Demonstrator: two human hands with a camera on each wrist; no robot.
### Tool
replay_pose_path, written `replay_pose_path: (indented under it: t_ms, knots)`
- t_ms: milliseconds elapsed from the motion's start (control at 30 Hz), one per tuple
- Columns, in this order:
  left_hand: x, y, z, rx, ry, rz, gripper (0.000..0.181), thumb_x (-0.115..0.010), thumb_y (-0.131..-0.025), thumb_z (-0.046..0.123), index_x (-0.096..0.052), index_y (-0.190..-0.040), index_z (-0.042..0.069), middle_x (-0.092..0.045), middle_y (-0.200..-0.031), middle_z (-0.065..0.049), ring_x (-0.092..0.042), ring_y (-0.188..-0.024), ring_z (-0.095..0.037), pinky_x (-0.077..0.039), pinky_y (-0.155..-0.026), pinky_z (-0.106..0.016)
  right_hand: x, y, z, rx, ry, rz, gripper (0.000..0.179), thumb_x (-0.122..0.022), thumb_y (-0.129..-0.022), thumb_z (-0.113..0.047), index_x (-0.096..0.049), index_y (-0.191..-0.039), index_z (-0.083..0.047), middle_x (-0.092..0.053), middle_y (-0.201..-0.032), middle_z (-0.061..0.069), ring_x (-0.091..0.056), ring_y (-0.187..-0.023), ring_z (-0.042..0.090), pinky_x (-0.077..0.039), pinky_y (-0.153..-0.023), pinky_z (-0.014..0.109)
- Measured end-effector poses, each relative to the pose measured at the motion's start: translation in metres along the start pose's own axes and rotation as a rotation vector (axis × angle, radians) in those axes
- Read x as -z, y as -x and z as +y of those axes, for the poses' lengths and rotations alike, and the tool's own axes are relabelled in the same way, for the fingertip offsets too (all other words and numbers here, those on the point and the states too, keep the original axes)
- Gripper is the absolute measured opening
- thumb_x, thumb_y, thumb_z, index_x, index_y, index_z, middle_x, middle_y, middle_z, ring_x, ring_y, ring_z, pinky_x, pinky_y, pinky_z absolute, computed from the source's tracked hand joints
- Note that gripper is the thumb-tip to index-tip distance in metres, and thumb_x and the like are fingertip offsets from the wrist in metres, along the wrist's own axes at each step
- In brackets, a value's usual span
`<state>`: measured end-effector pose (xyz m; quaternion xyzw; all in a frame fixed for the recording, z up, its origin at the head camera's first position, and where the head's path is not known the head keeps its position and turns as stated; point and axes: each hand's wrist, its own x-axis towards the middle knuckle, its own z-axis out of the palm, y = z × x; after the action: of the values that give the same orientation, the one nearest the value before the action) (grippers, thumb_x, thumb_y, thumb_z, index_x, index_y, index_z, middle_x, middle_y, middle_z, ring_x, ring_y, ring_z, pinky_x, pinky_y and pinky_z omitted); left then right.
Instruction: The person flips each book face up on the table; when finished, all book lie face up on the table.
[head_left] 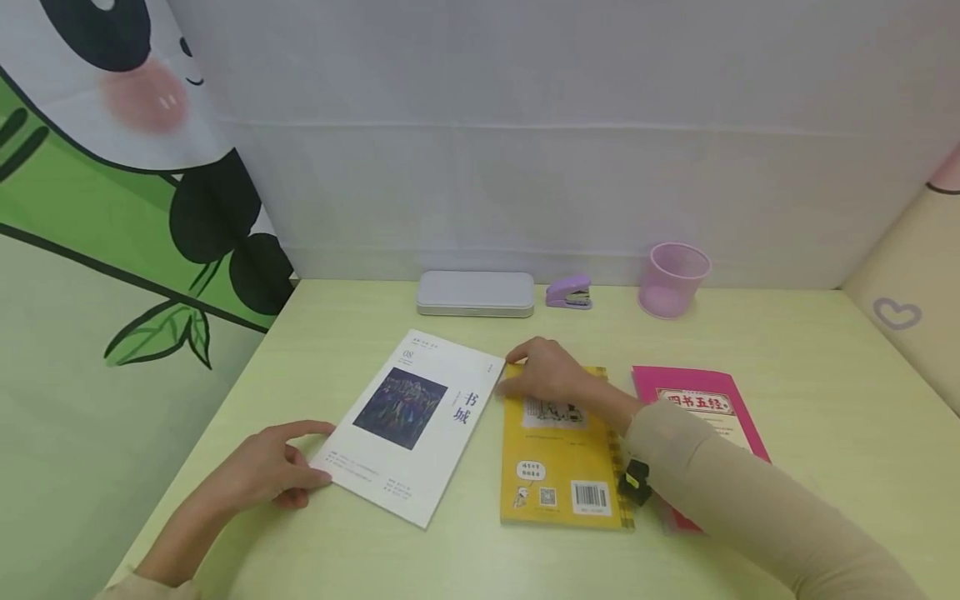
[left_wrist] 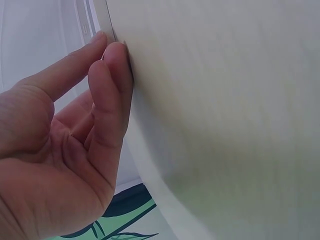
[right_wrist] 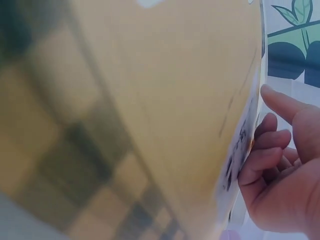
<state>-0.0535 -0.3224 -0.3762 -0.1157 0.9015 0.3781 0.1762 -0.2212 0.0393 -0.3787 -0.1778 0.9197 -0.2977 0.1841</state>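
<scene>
A white book with a dark picture on its cover lies slanted on the table. At its lower left corner my left hand holds the edge with thumb and fingertips. The left wrist view shows those fingertips close together by the tabletop. My right hand grips the book's upper right corner between thumb and index finger, its other fingers curled. Beneath that hand is a yellow book, back cover up, partly covered by the hand; its yellow cover fills much of the right wrist view.
A pink book lies on the right, partly under the right forearm. Along the back of the table stand a pale flat case, a purple stapler and a translucent pink cup. A white cloth hangs behind them.
</scene>
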Motion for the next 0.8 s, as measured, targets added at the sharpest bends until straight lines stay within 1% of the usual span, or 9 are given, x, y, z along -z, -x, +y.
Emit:
replay_pose_path:
  t_ms: [100, 167, 267, 300, 367, 500, 567, 800]
  knots:
    - [0.0, 0.0, 0.001, -0.001, 0.005, -0.007, 0.079, -0.087, -0.085, 0.008, -0.049, -0.154, -0.002, -0.061, -0.07, -0.009, -0.063, -0.056, -0.019, -0.055, -0.054, -0.033, -0.001, 0.0, -0.003, 0.02, 0.048, -0.009, 0.065, -0.083, -0.089, -0.043, -0.067, -0.141, -0.008, -0.071, -0.123, 0.009, -0.066, -0.087, 0.015, -0.053, -0.097, 0.036]
    - [-0.001, 0.0, 0.001, 0.006, 0.011, -0.011, 0.081, -0.087, -0.085, 0.008, -0.048, -0.156, -0.001, -0.061, -0.07, -0.009, -0.063, -0.055, -0.019, -0.056, -0.053, -0.032, -0.002, 0.0, -0.005, 0.025, 0.078, -0.012, 0.069, -0.083, -0.088, -0.046, -0.066, -0.143, -0.008, -0.071, -0.123, 0.009, -0.065, -0.089, 0.017, -0.051, -0.099, 0.037]
    - [-0.001, 0.0, 0.002, 0.001, 0.005, -0.021, 0.083, -0.087, -0.085, 0.008, -0.046, -0.157, -0.001, -0.061, -0.069, -0.009, -0.063, -0.054, -0.019, -0.056, -0.054, -0.032, -0.004, -0.001, -0.01, 0.004, 0.118, -0.015, 0.078, -0.084, -0.086, -0.052, -0.062, -0.147, -0.009, -0.069, -0.132, 0.009, -0.063, -0.098, 0.019, -0.051, -0.102, 0.039]
    - [-0.002, 0.0, 0.002, 0.009, 0.005, -0.021, 0.084, -0.087, -0.085, 0.009, -0.046, -0.157, 0.0, -0.061, -0.069, -0.009, -0.063, -0.054, -0.019, -0.056, -0.054, -0.032, -0.005, -0.001, -0.012, -0.007, 0.133, -0.017, 0.081, -0.084, -0.085, -0.054, -0.06, -0.149, -0.01, -0.068, -0.134, 0.009, -0.061, -0.1, 0.02, -0.05, -0.103, 0.04]
    - [-0.001, 0.001, 0.003, 0.007, -0.002, -0.024, 0.084, -0.087, -0.085, 0.009, -0.045, -0.158, 0.0, -0.061, -0.069, -0.009, -0.063, -0.054, -0.019, -0.056, -0.054, -0.033, -0.006, -0.002, -0.016, -0.017, 0.164, -0.03, 0.085, -0.085, -0.083, -0.056, -0.059, -0.149, -0.01, -0.069, -0.132, 0.008, -0.063, -0.099, 0.02, -0.052, -0.101, 0.04]
    - [-0.001, 0.002, 0.002, -0.003, 0.007, -0.035, 0.085, -0.086, -0.086, 0.009, -0.043, -0.159, -0.001, -0.063, -0.069, -0.009, -0.063, -0.055, -0.019, -0.057, -0.055, -0.033, -0.009, -0.004, -0.023, -0.019, 0.246, -0.045, 0.085, -0.086, -0.082, -0.059, -0.06, -0.146, -0.01, -0.07, -0.116, 0.005, -0.063, -0.093, 0.02, -0.054, -0.091, 0.038]
    - [0.0, 0.004, 0.002, -0.017, 0.021, -0.047, 0.085, -0.085, -0.087, 0.008, -0.041, -0.159, -0.003, -0.063, -0.069, -0.009, -0.063, -0.056, -0.019, -0.058, -0.055, -0.034, -0.01, -0.006, -0.026, -0.017, 0.272, -0.047, 0.084, -0.086, -0.082, -0.059, -0.061, -0.145, -0.01, -0.069, -0.111, 0.004, -0.063, -0.093, 0.021, -0.053, -0.088, 0.038]
    - [0.001, 0.008, 0.001, -0.048, 0.066, -0.072, 0.083, -0.083, -0.089, 0.007, -0.039, -0.159, -0.005, -0.065, -0.069, -0.009, -0.064, -0.057, -0.021, -0.059, -0.056, -0.035, -0.012, -0.008, -0.03, -0.024, 0.284, -0.041, 0.087, -0.086, -0.083, -0.057, -0.056, -0.149, -0.01, -0.068, -0.119, 0.006, -0.06, -0.099, 0.023, -0.051, -0.087, 0.039]
